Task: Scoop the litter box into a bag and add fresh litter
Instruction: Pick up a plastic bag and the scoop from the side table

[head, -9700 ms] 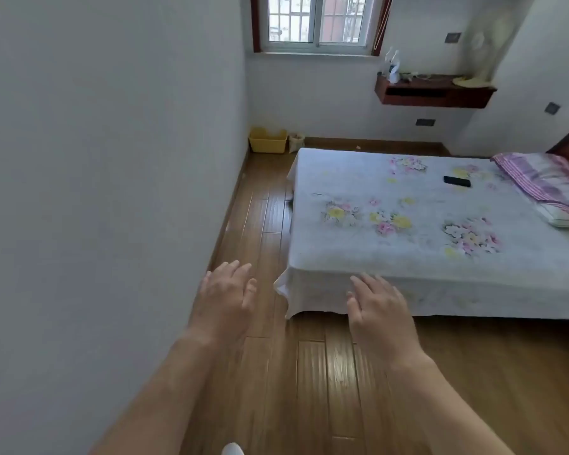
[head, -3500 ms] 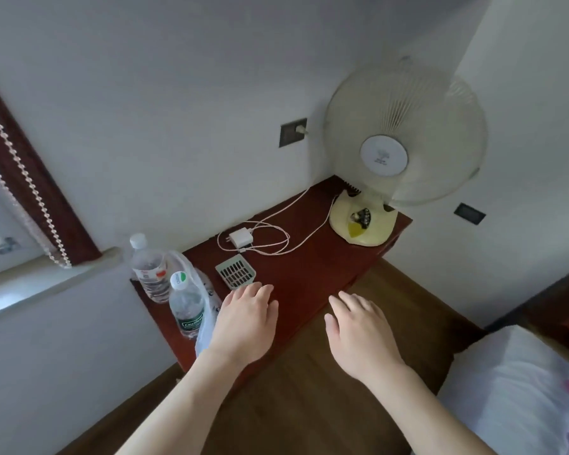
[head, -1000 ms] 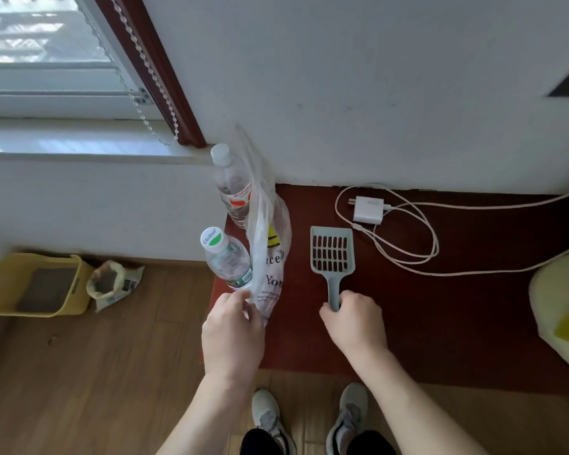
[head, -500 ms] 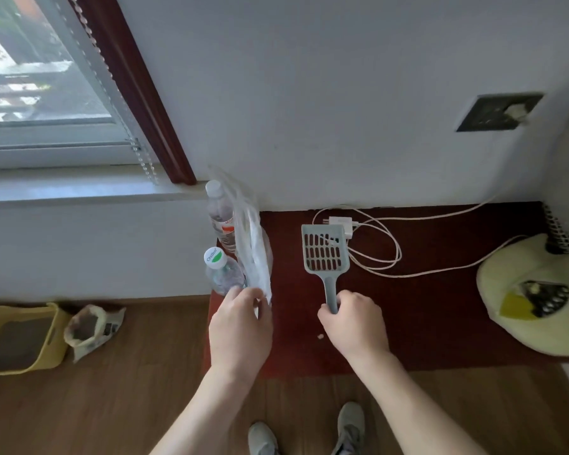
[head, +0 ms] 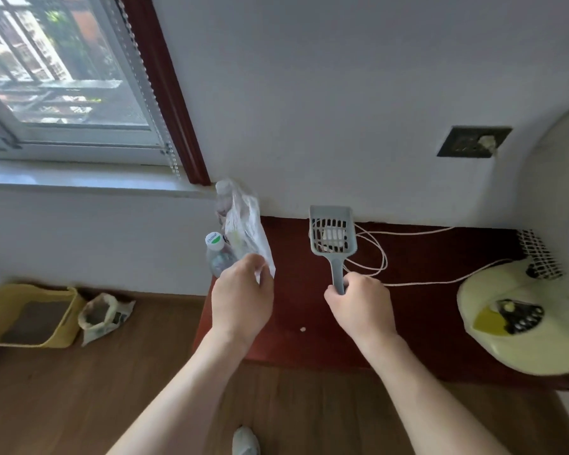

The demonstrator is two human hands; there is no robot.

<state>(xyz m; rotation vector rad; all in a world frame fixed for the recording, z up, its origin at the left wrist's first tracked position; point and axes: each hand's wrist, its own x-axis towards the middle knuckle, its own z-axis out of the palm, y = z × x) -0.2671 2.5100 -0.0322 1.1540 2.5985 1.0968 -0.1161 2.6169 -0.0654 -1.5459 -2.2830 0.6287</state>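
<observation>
My right hand (head: pixel 358 307) grips the handle of a grey-blue slotted litter scoop (head: pixel 332 234), held upright above the dark red shelf (head: pixel 418 310). My left hand (head: pixel 242 298) pinches a clear plastic bag (head: pixel 245 224) that stands up from my fingers. On the floor at the lower left sits the yellow litter box (head: pixel 25 315) with grey litter in it. Right beside it stands an open sack of litter (head: pixel 104 315).
Two plastic water bottles (head: pixel 216 254) stand at the shelf's left end behind the bag. A white charger and its cable (head: pixel 375 257) lie on the shelf, and a cream fan base (head: pixel 519 320) fills the right end. A window is at the upper left; wooden floor lies below.
Both hands have lifted: the scoop has risen off the shelf and the bag is held higher. My view has tilted up, so more window and wall show.
</observation>
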